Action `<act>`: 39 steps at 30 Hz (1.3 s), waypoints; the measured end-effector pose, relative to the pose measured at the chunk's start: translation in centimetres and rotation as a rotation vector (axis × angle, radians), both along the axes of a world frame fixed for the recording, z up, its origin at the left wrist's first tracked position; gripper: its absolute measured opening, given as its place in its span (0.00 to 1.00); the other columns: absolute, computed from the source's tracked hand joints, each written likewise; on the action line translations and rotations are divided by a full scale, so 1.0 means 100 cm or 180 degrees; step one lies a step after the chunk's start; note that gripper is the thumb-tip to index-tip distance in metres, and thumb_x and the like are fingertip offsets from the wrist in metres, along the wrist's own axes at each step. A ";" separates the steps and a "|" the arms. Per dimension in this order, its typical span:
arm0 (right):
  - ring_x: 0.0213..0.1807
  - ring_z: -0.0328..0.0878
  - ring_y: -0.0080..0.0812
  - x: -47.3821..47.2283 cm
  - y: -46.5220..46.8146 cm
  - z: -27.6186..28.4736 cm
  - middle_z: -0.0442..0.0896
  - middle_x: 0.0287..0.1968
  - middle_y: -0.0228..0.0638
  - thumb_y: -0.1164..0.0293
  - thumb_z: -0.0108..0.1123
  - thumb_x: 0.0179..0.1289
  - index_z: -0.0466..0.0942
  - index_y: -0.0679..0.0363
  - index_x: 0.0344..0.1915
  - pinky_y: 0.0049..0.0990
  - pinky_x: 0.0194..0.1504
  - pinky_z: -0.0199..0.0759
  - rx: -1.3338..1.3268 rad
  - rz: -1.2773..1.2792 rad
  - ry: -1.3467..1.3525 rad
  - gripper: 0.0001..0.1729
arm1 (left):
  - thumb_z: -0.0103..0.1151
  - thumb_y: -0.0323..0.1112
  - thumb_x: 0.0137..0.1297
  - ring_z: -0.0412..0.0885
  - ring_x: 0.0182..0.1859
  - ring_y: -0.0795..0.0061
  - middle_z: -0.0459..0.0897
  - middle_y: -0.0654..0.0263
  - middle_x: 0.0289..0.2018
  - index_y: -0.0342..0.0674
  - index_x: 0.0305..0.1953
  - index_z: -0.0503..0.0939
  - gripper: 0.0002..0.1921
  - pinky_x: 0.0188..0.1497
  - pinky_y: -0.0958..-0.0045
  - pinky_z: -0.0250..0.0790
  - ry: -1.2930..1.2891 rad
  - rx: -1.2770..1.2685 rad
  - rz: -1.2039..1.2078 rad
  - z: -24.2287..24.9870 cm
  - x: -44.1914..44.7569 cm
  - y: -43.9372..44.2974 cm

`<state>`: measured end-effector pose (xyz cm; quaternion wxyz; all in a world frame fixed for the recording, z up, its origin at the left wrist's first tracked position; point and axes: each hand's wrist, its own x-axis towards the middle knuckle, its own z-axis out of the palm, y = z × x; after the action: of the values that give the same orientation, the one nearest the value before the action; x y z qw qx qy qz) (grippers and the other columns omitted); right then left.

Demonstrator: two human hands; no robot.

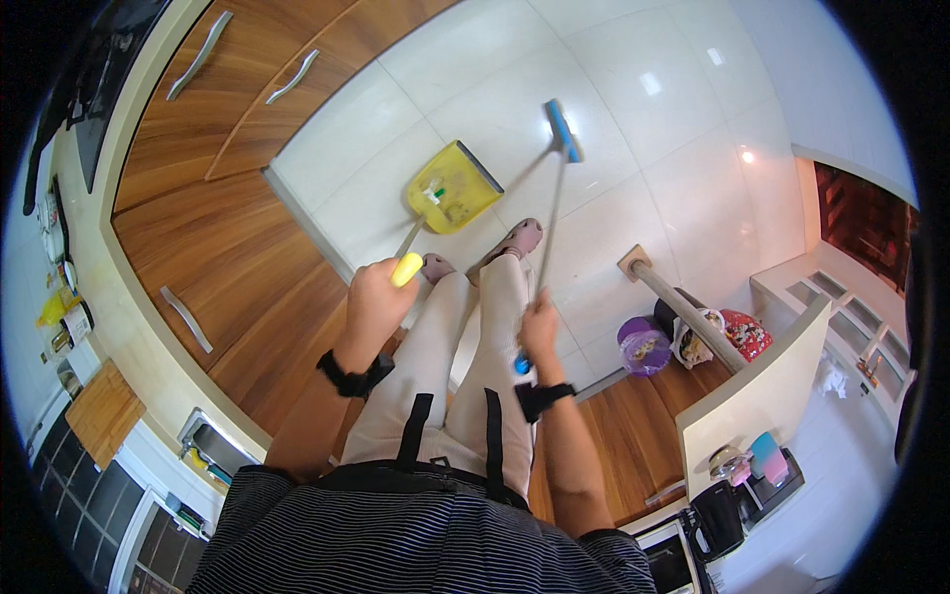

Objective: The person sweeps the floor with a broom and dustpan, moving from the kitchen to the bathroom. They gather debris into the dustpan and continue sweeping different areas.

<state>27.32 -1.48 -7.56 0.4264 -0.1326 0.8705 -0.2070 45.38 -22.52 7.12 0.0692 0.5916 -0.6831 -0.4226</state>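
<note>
My left hand (378, 308) is closed around the yellow-tipped handle of a long-handled dustpan (453, 189). The yellow pan lies on the tiled floor beyond my feet, with some debris and a small green and white scrap in it. My right hand (539, 330) grips the long thin handle of a broom (564, 134). Its blue head is on the floor to the right of the dustpan, a short way apart from it. The blue end of the broom handle shows just below my right hand. Both wrists wear black straps.
Wooden cabinets (245, 245) with metal handles curve along the left. At the right, a post (683, 312) supports a counter (757, 364). Beside the post stand a purple bin (644, 346) and other bags or bins holding waste. A sink (226, 442) is at the lower left.
</note>
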 end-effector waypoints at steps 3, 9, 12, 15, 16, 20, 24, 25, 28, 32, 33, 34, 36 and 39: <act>0.39 0.81 0.52 0.049 0.023 0.040 0.78 0.35 0.64 0.74 0.51 0.60 0.63 0.71 0.62 0.40 0.39 0.73 0.0366 0.0293 -0.0680 0.29 | 0.55 0.30 0.50 0.64 0.20 0.46 0.68 0.45 0.17 0.31 0.22 0.70 0.08 0.22 0.60 0.60 -0.0090 -0.0055 0.0043 -0.003 -0.018 0.000; 0.33 0.77 0.31 0.039 0.055 0.138 0.82 0.37 0.39 0.74 0.53 0.64 0.59 0.70 0.66 0.29 0.37 0.72 0.0170 -0.0114 -0.1673 0.31 | 0.56 0.29 0.50 0.63 0.18 0.50 0.67 0.46 0.16 0.31 0.22 0.70 0.08 0.21 0.61 0.59 -0.0140 -0.0269 0.0067 -0.003 -0.016 0.000; 0.28 0.68 0.18 0.027 0.057 0.159 0.76 0.32 0.28 0.74 0.52 0.66 0.59 0.69 0.66 0.20 0.30 0.68 0.0262 -0.0407 -0.1821 0.29 | 0.56 0.28 0.50 0.62 0.17 0.53 0.67 0.47 0.15 0.31 0.22 0.70 0.07 0.20 0.62 0.59 -0.0136 -0.0340 0.0082 -0.006 -0.006 0.000; 0.25 0.68 0.19 0.008 0.046 0.140 0.76 0.30 0.29 0.75 0.51 0.66 0.60 0.68 0.66 0.22 0.28 0.68 0.0015 -0.0224 -0.1365 0.29 | 0.56 0.27 0.50 0.61 0.16 0.54 0.67 0.48 0.15 0.31 0.21 0.70 0.07 0.20 0.62 0.59 -0.0111 -0.0423 0.0050 -0.008 0.007 0.004; 0.25 0.71 0.22 0.000 0.039 0.126 0.77 0.30 0.32 0.76 0.51 0.65 0.59 0.68 0.66 0.24 0.28 0.69 -0.0031 -0.0227 -0.1226 0.30 | 0.56 0.27 0.50 0.61 0.15 0.55 0.67 0.48 0.15 0.31 0.21 0.70 0.07 0.19 0.62 0.58 -0.0184 -0.0394 0.0043 -0.008 0.011 0.006; 0.27 0.81 0.36 -0.035 -0.009 0.061 0.81 0.27 0.49 0.76 0.50 0.62 0.61 0.68 0.64 0.34 0.28 0.72 -0.0572 0.0559 0.0014 0.29 | 0.55 0.28 0.49 0.69 0.19 0.46 0.70 0.45 0.17 0.31 0.21 0.70 0.08 0.21 0.59 0.61 -0.0368 -0.0401 0.0061 -0.001 0.037 0.016; 0.35 0.82 0.50 -0.055 -0.058 0.021 0.78 0.36 0.65 0.74 0.48 0.61 0.66 0.70 0.60 0.41 0.34 0.74 0.0019 0.0774 0.0345 0.25 | 0.55 0.26 0.51 0.65 0.16 0.54 0.67 0.48 0.15 0.30 0.20 0.69 0.08 0.21 0.62 0.60 -0.0323 -0.0238 0.0262 0.005 0.068 0.019; 0.32 0.81 0.52 -0.047 -0.062 0.017 0.79 0.34 0.63 0.74 0.47 0.61 0.67 0.69 0.59 0.43 0.33 0.74 0.0048 0.0687 0.0214 0.25 | 0.55 0.26 0.51 0.64 0.16 0.57 0.67 0.49 0.15 0.30 0.20 0.69 0.08 0.21 0.62 0.60 -0.0376 0.0003 0.0443 0.004 0.073 0.018; 0.27 0.80 0.54 0.006 -0.044 0.020 0.79 0.27 0.60 0.75 0.46 0.61 0.61 0.66 0.63 0.47 0.29 0.73 -0.0058 0.0907 0.0255 0.28 | 0.55 0.26 0.52 0.61 0.16 0.61 0.66 0.50 0.15 0.30 0.20 0.68 0.09 0.21 0.63 0.59 -0.0237 -0.0144 0.0358 -0.002 0.082 0.013; 0.31 0.81 0.54 0.070 0.022 0.059 0.80 0.35 0.62 0.78 0.50 0.59 0.57 0.69 0.66 0.45 0.34 0.73 0.0187 0.0751 -0.0948 0.33 | 0.55 0.27 0.52 0.63 0.16 0.59 0.66 0.49 0.15 0.30 0.20 0.68 0.09 0.21 0.63 0.59 -0.0243 -0.0219 0.0430 -0.005 0.084 0.011; 0.32 0.81 0.50 0.072 0.032 0.067 0.81 0.36 0.59 0.78 0.51 0.60 0.58 0.70 0.66 0.42 0.35 0.73 0.0083 0.0590 -0.1118 0.32 | 0.56 0.27 0.52 0.63 0.16 0.58 0.66 0.49 0.15 0.30 0.21 0.68 0.09 0.21 0.63 0.59 -0.0203 -0.0221 0.0459 -0.005 0.084 0.011; 0.32 0.81 0.45 0.070 0.040 0.076 0.82 0.38 0.55 0.77 0.51 0.61 0.59 0.70 0.65 0.40 0.35 0.73 0.0038 0.0413 -0.1354 0.32 | 0.56 0.27 0.52 0.63 0.16 0.57 0.66 0.49 0.15 0.30 0.21 0.68 0.09 0.21 0.63 0.59 -0.0175 -0.0195 0.0503 -0.005 0.083 0.011; 0.28 0.75 0.32 0.062 0.049 0.092 0.79 0.34 0.42 0.76 0.52 0.63 0.60 0.69 0.66 0.31 0.31 0.69 0.0000 0.0128 -0.1644 0.31 | 0.56 0.27 0.51 0.63 0.17 0.54 0.66 0.48 0.15 0.30 0.20 0.68 0.09 0.21 0.62 0.59 -0.0155 -0.0367 0.0421 -0.005 0.083 0.011; 0.23 0.66 0.18 0.047 0.054 0.115 0.74 0.28 0.28 0.75 0.52 0.65 0.60 0.67 0.66 0.21 0.25 0.64 -0.0049 -0.0093 -0.1589 0.30 | 0.57 0.27 0.50 0.63 0.17 0.51 0.67 0.48 0.15 0.30 0.20 0.68 0.09 0.21 0.62 0.60 -0.0317 -0.0444 0.0314 -0.004 0.089 0.011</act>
<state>32.02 3.97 3.92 0.6241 -0.0680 0.7384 -0.2461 54.31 -21.47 6.75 0.0969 0.6386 -0.6835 -0.3401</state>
